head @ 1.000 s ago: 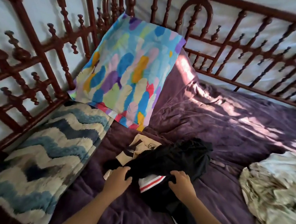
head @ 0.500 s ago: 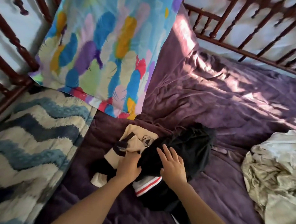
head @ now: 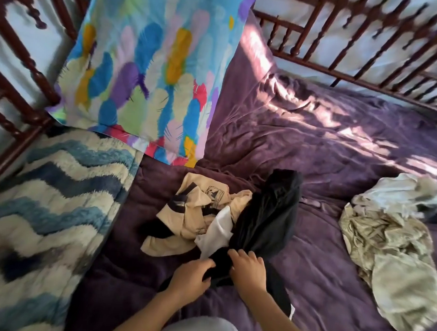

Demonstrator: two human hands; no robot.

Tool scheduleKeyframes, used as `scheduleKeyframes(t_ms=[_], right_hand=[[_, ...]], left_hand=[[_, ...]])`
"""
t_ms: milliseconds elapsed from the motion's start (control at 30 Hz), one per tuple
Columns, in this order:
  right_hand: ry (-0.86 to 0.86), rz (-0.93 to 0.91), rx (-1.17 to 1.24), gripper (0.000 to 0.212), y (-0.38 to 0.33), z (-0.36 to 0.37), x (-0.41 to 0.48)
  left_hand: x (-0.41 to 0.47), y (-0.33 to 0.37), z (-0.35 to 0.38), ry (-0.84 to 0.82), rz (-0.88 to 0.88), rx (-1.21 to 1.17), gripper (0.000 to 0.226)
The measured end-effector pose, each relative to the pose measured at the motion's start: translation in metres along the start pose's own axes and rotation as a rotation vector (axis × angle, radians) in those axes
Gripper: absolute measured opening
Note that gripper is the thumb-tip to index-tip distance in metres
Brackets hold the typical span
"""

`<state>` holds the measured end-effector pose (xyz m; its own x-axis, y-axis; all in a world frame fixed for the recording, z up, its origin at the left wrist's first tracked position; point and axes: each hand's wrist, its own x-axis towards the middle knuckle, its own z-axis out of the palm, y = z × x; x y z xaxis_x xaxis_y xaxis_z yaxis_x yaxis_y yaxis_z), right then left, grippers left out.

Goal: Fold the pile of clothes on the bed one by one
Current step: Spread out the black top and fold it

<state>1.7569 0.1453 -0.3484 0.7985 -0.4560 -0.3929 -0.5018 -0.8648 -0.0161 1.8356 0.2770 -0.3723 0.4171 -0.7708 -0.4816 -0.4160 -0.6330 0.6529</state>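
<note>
Head-camera view, looking down at a bed point(head: 341, 152) with a rumpled purple cover. I see the person's two bare forearms reaching in from the bottom edge.

Both hands meet at the near end of a black garment point(head: 268, 214), which lies in the middle of the bed, bunched into a long dark twist that runs away from the hands. The left hand point(head: 191, 278) has its fingers curled into the gathered black cloth. The right hand point(head: 248, 269), just beside it, bends its fingers over the same bunch.

Touching the black garment on its left lies a crumpled cream garment point(head: 199, 207) with dark trim and a small printed emblem. A strip of white cloth point(head: 218, 232) shows between the two (I cannot tell which piece it belongs to). Well apart on the right lies a second heap point(head: 391, 252) of pale, crumpled clothes.

I judge the black garment light, limp and thin. It will sag and twist when lifted and will not hold a shape. Gripping the bunch only drags it, and may drag the cream garment too. Better hold is at two corners of a hem or at the shoulders, hands spread, to shake it flat.

Behind stand a feather-print pillow point(head: 154, 66), a fuzzy blue zigzag blanket point(head: 43, 205) and a dark red bed frame point(head: 347, 45).
</note>
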Motion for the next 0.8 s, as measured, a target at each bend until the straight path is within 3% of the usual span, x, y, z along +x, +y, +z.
scheduleKeyframes(t_ms=[67,167,333,567,800], right_hand=[[0.036,0.026,-0.032,0.038,0.004,0.008,-0.025],[0.070,0.062,-0.028,0.022,0.007,0.025,-0.059],[0.070,0.102,0.037,0.016,-0.002,0.047,-0.110],[-0.056,0.025,0.084,0.037,-0.002,0.083,-0.161],[0.037,-0.082,0.016,0.046,0.046,0.085,-0.199]], left_hand=[[-0.011,0.002,0.003,0.001,0.033,0.046,0.037],[-0.029,0.003,0.013,-0.008,0.065,0.087,0.034],[-0.066,-0.002,0.038,-0.035,0.077,0.096,0.033],[-0.124,-0.003,0.071,-0.007,-0.004,0.103,0.033],[-0.159,0.034,0.114,0.141,-0.117,0.097,0.031]])
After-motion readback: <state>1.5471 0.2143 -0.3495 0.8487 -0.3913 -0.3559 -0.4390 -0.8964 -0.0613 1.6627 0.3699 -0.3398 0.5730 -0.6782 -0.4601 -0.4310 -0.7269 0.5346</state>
